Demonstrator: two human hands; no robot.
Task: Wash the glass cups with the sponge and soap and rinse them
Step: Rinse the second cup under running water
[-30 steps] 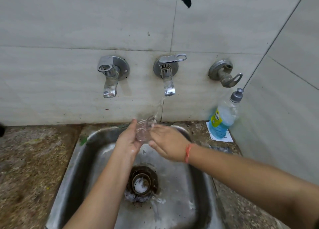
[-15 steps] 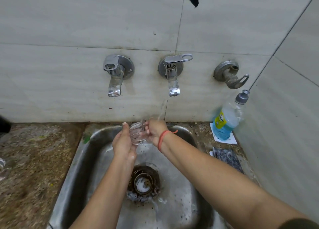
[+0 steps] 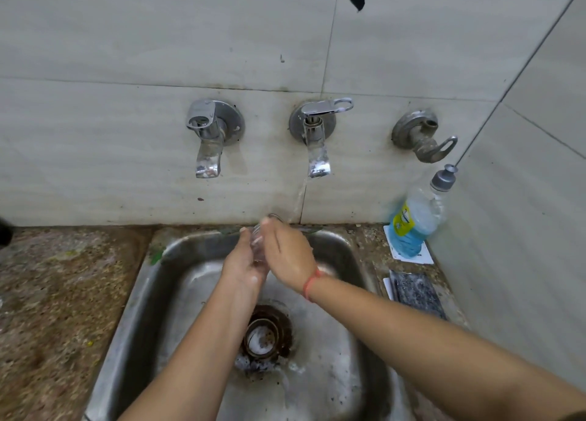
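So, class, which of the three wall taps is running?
The middle tap: water falls from its spout toward the glass cup. The left tap and right tap show no stream.

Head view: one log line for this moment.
phase: rinse | left hand: holds glass cup | right hand: touches cup | middle tap: running | soap bottle: right counter

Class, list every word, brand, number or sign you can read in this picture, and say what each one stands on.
Nothing here can be read.
Label on the bottle: yellow, print too blurred to read.
Card under the bottle: any print too small to read.
Dark sheet beside the sink: no legible print.
Taps: no markings show.
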